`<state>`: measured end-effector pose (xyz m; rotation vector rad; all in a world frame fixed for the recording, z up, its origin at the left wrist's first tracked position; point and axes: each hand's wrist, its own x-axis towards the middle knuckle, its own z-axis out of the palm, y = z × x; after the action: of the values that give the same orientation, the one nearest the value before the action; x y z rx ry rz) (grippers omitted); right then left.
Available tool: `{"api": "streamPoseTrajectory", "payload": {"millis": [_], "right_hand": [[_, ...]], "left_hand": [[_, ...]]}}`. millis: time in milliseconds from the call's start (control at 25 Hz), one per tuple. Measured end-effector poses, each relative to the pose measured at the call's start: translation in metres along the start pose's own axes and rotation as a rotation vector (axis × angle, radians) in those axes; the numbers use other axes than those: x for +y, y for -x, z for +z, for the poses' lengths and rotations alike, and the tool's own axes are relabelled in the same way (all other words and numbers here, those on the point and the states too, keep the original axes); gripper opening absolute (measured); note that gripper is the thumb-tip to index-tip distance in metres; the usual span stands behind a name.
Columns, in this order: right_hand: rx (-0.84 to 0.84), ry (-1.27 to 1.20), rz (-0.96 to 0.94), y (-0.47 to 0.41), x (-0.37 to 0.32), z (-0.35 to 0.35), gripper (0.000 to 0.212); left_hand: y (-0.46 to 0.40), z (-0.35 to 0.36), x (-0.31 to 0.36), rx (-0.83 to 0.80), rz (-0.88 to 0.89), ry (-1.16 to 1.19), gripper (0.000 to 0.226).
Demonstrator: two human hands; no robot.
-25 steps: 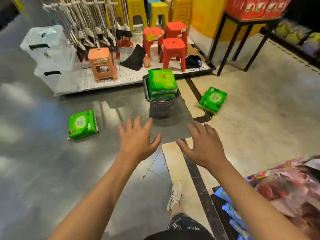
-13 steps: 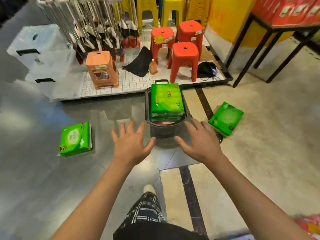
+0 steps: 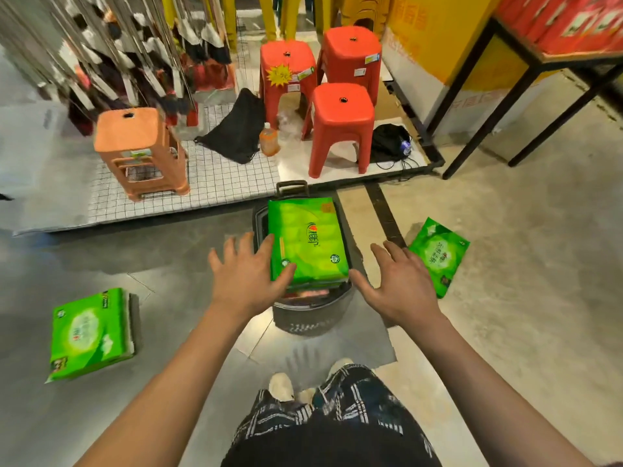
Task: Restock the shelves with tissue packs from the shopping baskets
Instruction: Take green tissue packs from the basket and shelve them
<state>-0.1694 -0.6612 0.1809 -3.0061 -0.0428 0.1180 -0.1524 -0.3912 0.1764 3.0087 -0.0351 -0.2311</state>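
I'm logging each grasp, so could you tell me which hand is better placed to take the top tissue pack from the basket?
Probably the left hand: its fingers already touch the top tissue pack in the basket. The right hand hovers open beside it, apart.

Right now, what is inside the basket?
The basket holds a stack topped by a green tissue pack. Edges of more packs show beneath it; their number and the basket's bottom are covered.

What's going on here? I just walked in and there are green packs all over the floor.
A person is reaching both hands toward a green tissue pack atop a dark shopping basket. The left hand touches its near corner; the right hand is open beside it, holding nothing. Two more packs lie on the floor, one left, one right.
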Motion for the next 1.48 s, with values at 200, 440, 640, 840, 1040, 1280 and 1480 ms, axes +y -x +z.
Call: {"api": "streamPoseTrajectory", "payload": {"millis": [200, 440, 640, 840, 1040, 1280, 1480], "right_hand": [[-0.025, 0.001, -0.005, -0.118, 0.026, 0.023, 0.081], [-0.178, 0.046, -0.007, -0.252, 0.050, 0.077, 0.088], [-0.327, -0.037, 0.029, -0.317, 0.062, 0.172, 0.095], [-0.502, -0.230, 0.290, -0.354, 0.088, 0.313, 0.109], [-0.569, -0.813, 0.620, -0.365, 0.123, 0.403, 0.145], [-0.696, -1.112, 0.649, -0.354, 0.149, 0.481, 0.122], [-0.695, -1.123, 0.637, -0.365, 0.136, 0.473, 0.136]], "left_hand": [[-0.101, 0.012, 0.009, -0.038, -0.068, -0.015, 0.090], [-0.213, 0.054, 0.016, -0.095, -0.251, 0.078, 0.092], [-0.291, 0.140, -0.013, -0.219, -0.333, 0.153, 0.085], [-0.342, 0.287, -0.063, -0.398, -0.526, 0.351, 0.110], [-0.351, 0.402, -0.111, -0.492, -0.746, 0.902, 0.133], [-0.350, 0.434, -0.120, -0.448, -0.747, 1.314, 0.138], [-0.355, 0.428, -0.121, -0.431, -0.702, 1.372, 0.139]]}}
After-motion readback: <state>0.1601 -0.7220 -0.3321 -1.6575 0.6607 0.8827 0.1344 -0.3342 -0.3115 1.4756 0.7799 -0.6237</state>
